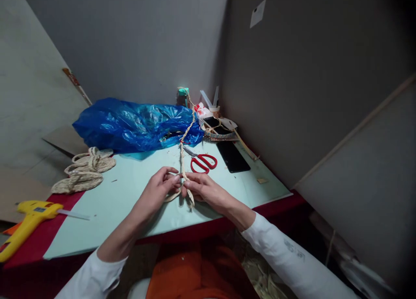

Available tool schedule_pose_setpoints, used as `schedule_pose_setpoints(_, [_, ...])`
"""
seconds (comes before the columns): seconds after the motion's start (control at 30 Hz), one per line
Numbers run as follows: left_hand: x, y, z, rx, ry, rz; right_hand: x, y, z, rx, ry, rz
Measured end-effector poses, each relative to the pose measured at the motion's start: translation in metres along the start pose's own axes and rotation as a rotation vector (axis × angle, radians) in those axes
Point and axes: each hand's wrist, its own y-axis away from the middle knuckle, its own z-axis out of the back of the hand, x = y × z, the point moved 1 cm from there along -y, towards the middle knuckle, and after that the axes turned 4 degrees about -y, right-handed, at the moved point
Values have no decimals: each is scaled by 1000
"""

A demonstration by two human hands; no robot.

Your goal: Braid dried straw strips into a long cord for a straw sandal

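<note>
A pale braided straw cord [182, 158] runs from the back of the table toward me, its loose strands ending between my hands. My left hand [162, 184] pinches a strand on the left side of the braid. With thumb and fingers closed, my right hand [203, 187] holds the strands on the right, close to my left fingertips. Loose strand ends [190, 199] hang below the fingers. Just beyond my right hand lie red-handled scissors [203, 162], blades pointing away to the left.
A blue plastic bag [130, 125] spreads across the back. Woven straw sandals [84, 171] and a yellow glue gun [35, 219] lie at the left. A black phone [233, 157] rests on the right, near a cluttered round tray [217, 137]. Grey walls [292, 86] enclose the table.
</note>
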Motion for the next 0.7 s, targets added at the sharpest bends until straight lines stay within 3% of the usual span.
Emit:
schedule_pose_setpoints(0.2, [-1,-12,-7,176,150,99,6,1,-5,3,-29,-13])
schedule_pose_setpoints(0.4, [7,-18,-2,308,371,294,13,1,-6,99,123,-69])
schedule_pose_setpoints(0.53, [13,-18,-3,306,416,337,17,6,2,81,320,-72])
schedule_pose_setpoints(0.7, [17,-15,0,228,282,334,28,14,21,85,592,-6])
